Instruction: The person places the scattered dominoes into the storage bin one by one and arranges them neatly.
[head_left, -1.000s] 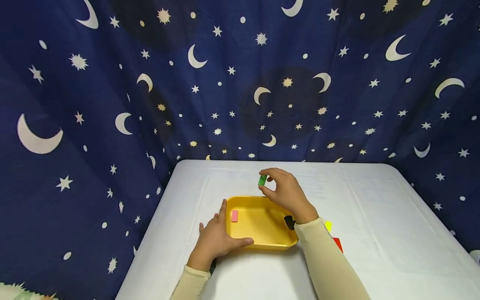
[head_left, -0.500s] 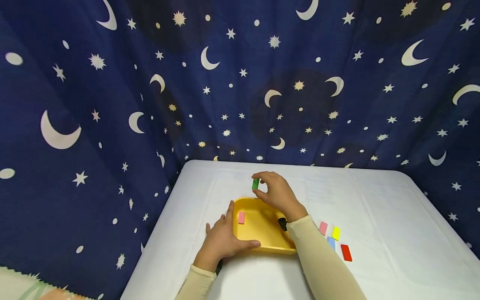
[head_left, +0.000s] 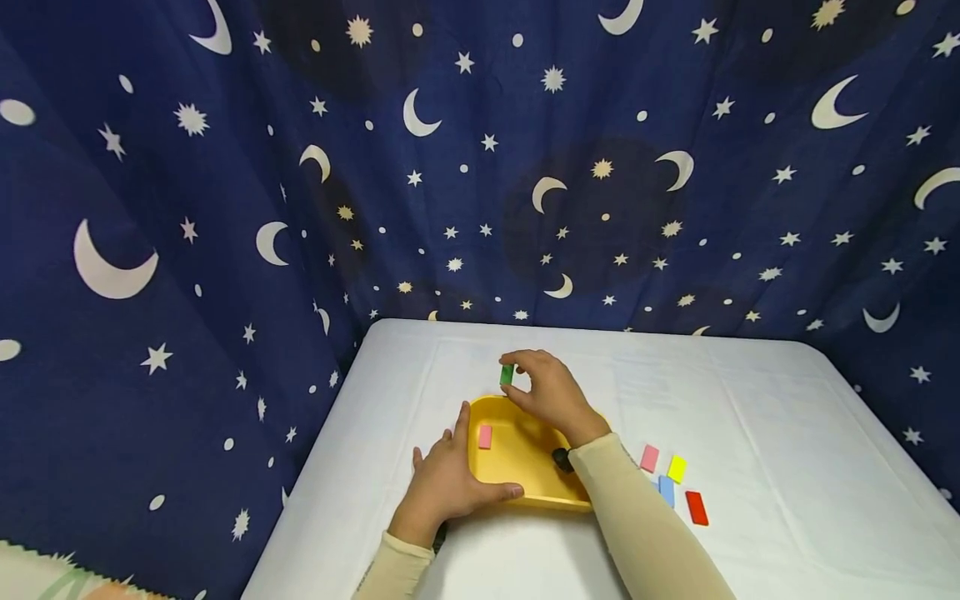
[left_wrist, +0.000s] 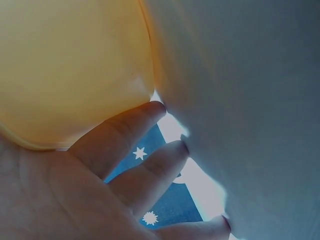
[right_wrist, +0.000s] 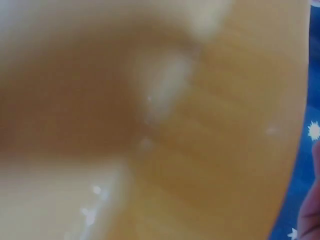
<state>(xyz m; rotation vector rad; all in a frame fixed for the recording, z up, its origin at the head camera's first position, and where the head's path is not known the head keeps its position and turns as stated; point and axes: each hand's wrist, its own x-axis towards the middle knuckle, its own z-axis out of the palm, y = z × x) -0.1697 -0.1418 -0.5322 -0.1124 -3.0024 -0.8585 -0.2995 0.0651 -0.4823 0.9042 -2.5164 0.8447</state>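
Between thumb and fingers, my right hand (head_left: 555, 392) pinches a small green block (head_left: 507, 374) over the far rim of a yellow tray (head_left: 521, 467). One pink block (head_left: 485, 437) lies inside the tray near its left wall. My left hand (head_left: 447, 483) rests against the tray's left side, thumb stretched along the front rim and fingers extended. In the left wrist view, fingers (left_wrist: 145, 172) spread beside the tray's wall, their tips at the white tabletop. The right wrist view shows mostly the blurred tray interior (right_wrist: 225, 140); the green block is not visible there.
Right of the tray, partly beside my right sleeve (head_left: 645, 517), lie a second pink block (head_left: 649, 458), a yellow block (head_left: 677, 468), a blue block (head_left: 667, 492) and a red block (head_left: 697, 507). A starry dark blue curtain (head_left: 480, 200) hangs behind the white table (head_left: 750, 433).
My right hand has moved left with the green block, now held more upright. The loose blocks on the right have come into fuller view. My left hand stays at the tray.
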